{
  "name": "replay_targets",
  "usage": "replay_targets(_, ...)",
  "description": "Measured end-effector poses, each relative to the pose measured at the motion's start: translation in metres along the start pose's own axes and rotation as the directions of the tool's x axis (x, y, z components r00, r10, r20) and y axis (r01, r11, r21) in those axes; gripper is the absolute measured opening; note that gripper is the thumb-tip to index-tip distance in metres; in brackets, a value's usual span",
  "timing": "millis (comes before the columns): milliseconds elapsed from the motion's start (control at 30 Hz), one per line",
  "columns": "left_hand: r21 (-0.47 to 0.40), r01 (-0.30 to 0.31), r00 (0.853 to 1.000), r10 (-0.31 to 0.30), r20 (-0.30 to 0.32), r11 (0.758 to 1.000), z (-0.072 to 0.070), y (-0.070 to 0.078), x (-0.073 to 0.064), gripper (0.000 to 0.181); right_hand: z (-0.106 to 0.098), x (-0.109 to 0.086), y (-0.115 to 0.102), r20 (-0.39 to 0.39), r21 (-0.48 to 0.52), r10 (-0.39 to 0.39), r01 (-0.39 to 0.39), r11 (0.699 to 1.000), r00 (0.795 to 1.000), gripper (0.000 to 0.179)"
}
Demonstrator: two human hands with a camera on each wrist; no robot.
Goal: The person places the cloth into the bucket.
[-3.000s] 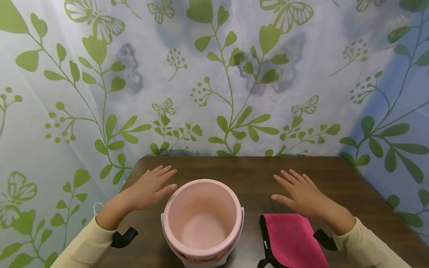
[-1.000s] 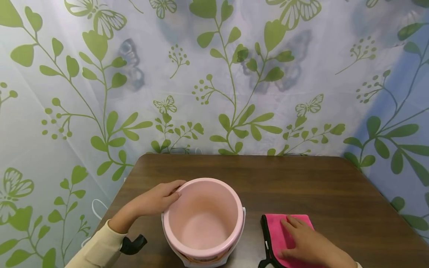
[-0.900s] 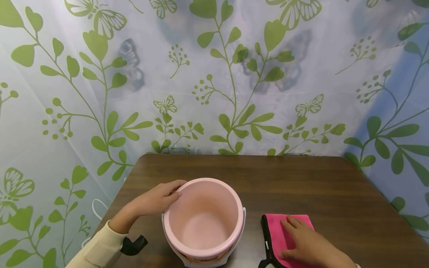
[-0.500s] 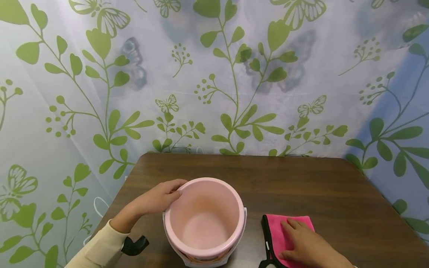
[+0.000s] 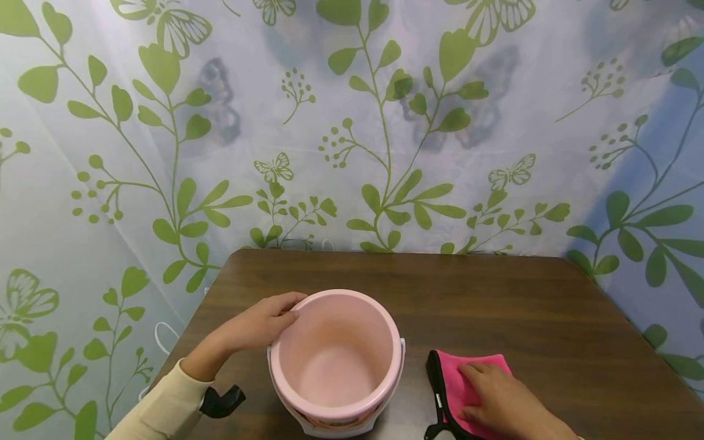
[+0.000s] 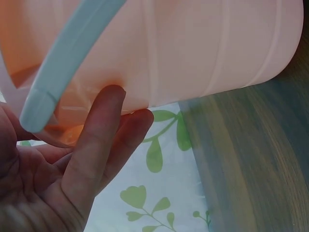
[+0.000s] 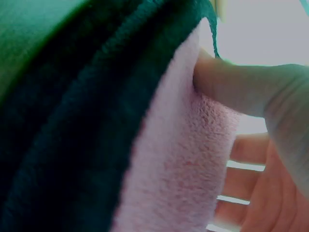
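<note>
A pink bucket (image 5: 337, 409) with a pale handle (image 6: 67, 53) stands upright on the table. My left hand (image 5: 255, 324) grips its far left rim, thumb over the inside and fingers against the outer wall (image 6: 203, 43). Right of the bucket lies a folded bright pink towel (image 5: 456, 382) with black edging and a loop. My right hand (image 5: 503, 397) pinches it; in the right wrist view the thumb (image 7: 231, 84) presses the fuzzy pink face while the other fingers (image 7: 244, 179) show behind the cloth. Part of the towel is hidden under this hand.
The dark wooden table (image 5: 467, 293) reaches back to a hanging curtain (image 5: 308, 153) printed with green leaves and butterflies. A white cord (image 5: 165, 335) loops beside the table's left edge.
Both hands, earlier spread above the table, have come down: the left onto the bucket's rim, the right onto the towel. In the last half second the towel has shifted slightly under the right hand.
</note>
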State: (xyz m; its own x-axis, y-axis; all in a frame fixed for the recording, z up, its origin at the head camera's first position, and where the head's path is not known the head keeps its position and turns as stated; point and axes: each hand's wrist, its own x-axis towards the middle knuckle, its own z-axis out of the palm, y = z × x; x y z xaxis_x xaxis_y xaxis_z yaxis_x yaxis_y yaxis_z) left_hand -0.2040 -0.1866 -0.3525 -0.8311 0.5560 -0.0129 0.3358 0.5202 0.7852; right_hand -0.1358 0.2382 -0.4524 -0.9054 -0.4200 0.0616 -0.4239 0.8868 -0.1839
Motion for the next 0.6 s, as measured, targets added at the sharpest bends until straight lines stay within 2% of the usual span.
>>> replay_targets(133, -0.007, -0.011, 1.0, 0.011, -0.002, 1.0, -0.001, 0.009, -0.003, 0.031, 0.001, 0.0, 0.0, 0.019, 0.027, 0.003, -0.003, 1.0, 1.0, 0.045)
replay_targets(267, -0.016, 0.008, 1.0, -0.008, -0.008, 1.0, -0.002, 0.029, -0.009, 0.031, 0.002, -0.001, -0.001, 0.008, 0.039, -0.011, 0.01, 0.999, 1.0, 0.039)
replay_targets(367, -0.02, 0.014, 1.0, -0.014, -0.005, 1.0, -0.002, 0.032, -0.01, 0.031, 0.001, -0.001, -0.001, 0.0, 0.044, -0.008, 0.008, 0.999, 1.0, 0.038)
replay_targets(500, -0.029, 0.019, 1.0, -0.019, -0.008, 0.999, -0.002, 0.032, -0.011, 0.031, -0.003, 0.001, -0.002, 0.075, 0.122, 0.056, -0.065, 0.99, 0.996, 0.036)
replay_targets(600, -0.019, 0.014, 1.0, -0.014, -0.023, 1.0, -0.001, 0.032, -0.011, 0.03, -0.007, 0.004, -0.002, 0.158, 0.198, 0.135, -0.165, 0.966, 0.978, 0.036)
